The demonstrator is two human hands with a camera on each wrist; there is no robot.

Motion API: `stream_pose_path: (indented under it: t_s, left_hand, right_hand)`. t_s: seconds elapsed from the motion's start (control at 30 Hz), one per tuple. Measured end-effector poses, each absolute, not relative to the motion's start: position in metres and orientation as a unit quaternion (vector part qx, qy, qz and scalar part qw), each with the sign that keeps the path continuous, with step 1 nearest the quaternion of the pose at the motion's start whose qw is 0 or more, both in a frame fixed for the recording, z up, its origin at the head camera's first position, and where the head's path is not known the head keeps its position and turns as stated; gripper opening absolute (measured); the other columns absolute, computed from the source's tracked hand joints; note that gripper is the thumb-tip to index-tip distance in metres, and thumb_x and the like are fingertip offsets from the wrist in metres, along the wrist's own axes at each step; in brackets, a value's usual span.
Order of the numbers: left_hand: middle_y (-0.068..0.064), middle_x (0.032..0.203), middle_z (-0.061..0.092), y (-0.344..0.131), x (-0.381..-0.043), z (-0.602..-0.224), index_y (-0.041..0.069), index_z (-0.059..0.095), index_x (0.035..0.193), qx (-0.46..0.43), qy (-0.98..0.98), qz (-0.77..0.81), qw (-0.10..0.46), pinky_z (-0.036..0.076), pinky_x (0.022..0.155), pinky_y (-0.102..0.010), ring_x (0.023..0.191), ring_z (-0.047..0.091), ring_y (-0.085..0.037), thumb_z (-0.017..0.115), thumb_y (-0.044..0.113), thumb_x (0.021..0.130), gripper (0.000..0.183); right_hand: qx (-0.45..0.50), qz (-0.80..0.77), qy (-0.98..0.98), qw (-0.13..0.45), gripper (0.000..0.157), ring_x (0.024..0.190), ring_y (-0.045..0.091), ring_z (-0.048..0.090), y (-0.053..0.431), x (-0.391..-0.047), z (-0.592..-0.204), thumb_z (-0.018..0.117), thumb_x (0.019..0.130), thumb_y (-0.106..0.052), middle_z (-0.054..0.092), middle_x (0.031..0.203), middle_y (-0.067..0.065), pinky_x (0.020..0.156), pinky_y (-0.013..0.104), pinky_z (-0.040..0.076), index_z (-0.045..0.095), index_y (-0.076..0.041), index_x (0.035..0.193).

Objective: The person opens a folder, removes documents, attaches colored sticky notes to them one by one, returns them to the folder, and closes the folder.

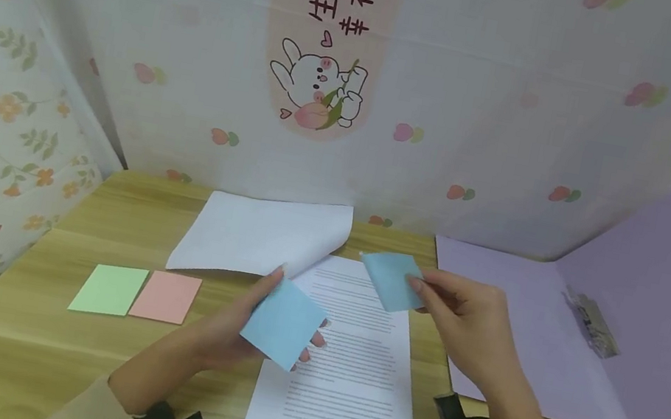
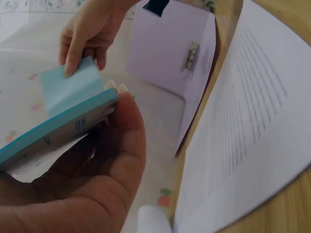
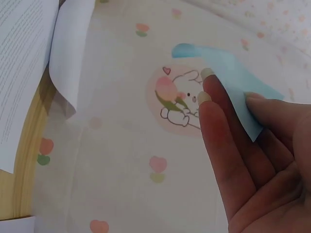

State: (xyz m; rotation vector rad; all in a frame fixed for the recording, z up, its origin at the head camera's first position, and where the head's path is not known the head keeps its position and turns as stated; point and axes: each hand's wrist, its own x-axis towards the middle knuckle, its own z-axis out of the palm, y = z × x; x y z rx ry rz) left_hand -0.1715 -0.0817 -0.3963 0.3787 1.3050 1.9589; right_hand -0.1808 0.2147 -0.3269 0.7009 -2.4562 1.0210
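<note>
Head view, right of centre: the right hand point(image 1: 468, 326) pinched one blue sheet point(image 1: 390, 279) at its right edge, thumb against fingers, a light hold that presumably left most of its face free. Mid-frame, the left hand point(image 1: 227, 339) gripped the blue pad point(image 1: 286, 324), thumb on one side and fingertips on the other, likely to keep it steady. Beneath, the printed page point(image 1: 342, 402) lay face up; at its upper left a white sheet point(image 1: 256, 237) curled over, seemingly to leave the print exposed. Out left on the table point(image 1: 12, 362), green pad point(image 1: 109, 289) and pink pad point(image 1: 166, 297) sat together, perhaps for easy reach; far right, the purple folder point(image 1: 542, 336) stood open, showing its clip point(image 1: 594, 326).
</note>
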Motion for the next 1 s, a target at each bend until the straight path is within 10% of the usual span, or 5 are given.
stream_pose_path:
  t_s: [0.27,0.6,1.0]
  left_hand:
    - [-0.016,0.130,0.062,-0.125,-0.166,-0.396,-0.003,0.030,0.149,0.042,0.608,0.743,0.277,0.058,0.093,-0.042,0.108,0.069,-0.024,0.036,0.053,0.107,0.070]
    - [-0.008,0.102,0.072,-0.240,-0.156,-0.395,-0.019,0.047,0.135,-0.078,0.833,0.530,0.135,0.059,0.075,-0.028,0.083,0.070,-0.013,0.036,0.052,0.107,0.077]
    - [-0.002,0.055,0.052,-0.355,-0.155,-0.406,0.002,0.046,0.079,-0.074,0.955,0.282,0.054,0.041,0.049,-0.029,0.046,0.051,-0.014,0.023,0.051,0.109,0.062]
  right_hand:
    - [0.247,0.325,-0.894,0.188,0.014,0.079,0.024,0.078,0.216,-0.182,-0.330,0.074,0.088,0.002,0.079,0.094,0.016,0.067,0.026,0.062,0.077,0.003,0.102]
    - [0.238,0.363,-0.888,0.149,0.017,0.080,0.022,0.078,0.209,-0.183,-0.332,0.072,0.091,-0.002,0.079,0.097,0.016,0.068,0.030,0.062,0.077,0.002,0.107]
    - [0.249,0.332,-0.895,0.163,0.016,0.081,0.026,0.078,0.208,-0.185,-0.336,0.073,0.089,-0.001,0.079,0.097,0.017,0.068,0.034,0.062,0.077,0.002,0.104]
